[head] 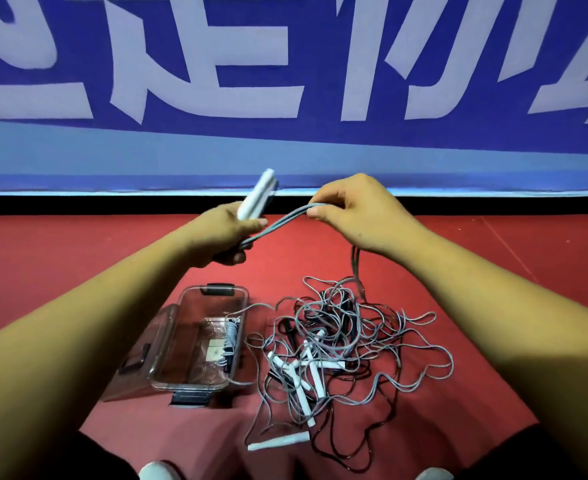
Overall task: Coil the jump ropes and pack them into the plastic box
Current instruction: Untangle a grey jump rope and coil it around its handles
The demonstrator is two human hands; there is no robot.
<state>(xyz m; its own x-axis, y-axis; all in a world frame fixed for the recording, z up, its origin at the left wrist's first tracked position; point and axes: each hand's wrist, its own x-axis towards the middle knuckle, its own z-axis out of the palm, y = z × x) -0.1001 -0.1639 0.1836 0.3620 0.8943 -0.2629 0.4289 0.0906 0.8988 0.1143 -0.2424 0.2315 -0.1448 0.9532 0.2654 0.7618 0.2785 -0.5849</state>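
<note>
— White shoe tips [155,472] sit at the bottom edge, closest of all; the person seems to crouch over the work. What lies furthest left?

— On the red floor [78,265] stands the clear plastic box [168,336], its lid [136,355] laid open to the left, which leaves the mouth free for dropping coils in. One wound rope [230,344] lies against the right wall, going by grey loops and dark ends; the detail is small.

— And the left hand?

— The person's left hand [223,233] is raised above the box, fingers curled round a pair of white handles [256,195] held together and pointing up and away. Keeping both handles in one fist likely anchors the rope's ends so the cord folds in even lengths.

— The cord itself?

— Several grey strands [282,218] run from that fist across to the right hand [358,209], whose thumb and fingers pinch them at the fold. From there the rest hangs down into the tangle [341,341] on the floor, just right of the box.

— How far along is the person?

— Early, by the look of it: one rope packed, one partly gathered, and a heap of cords and handles to sort. A loose handle [278,441] lies at the near edge of the heap. The hanging tail runs into the heap, so pulling on it may drag neighbouring ropes along.
</note>
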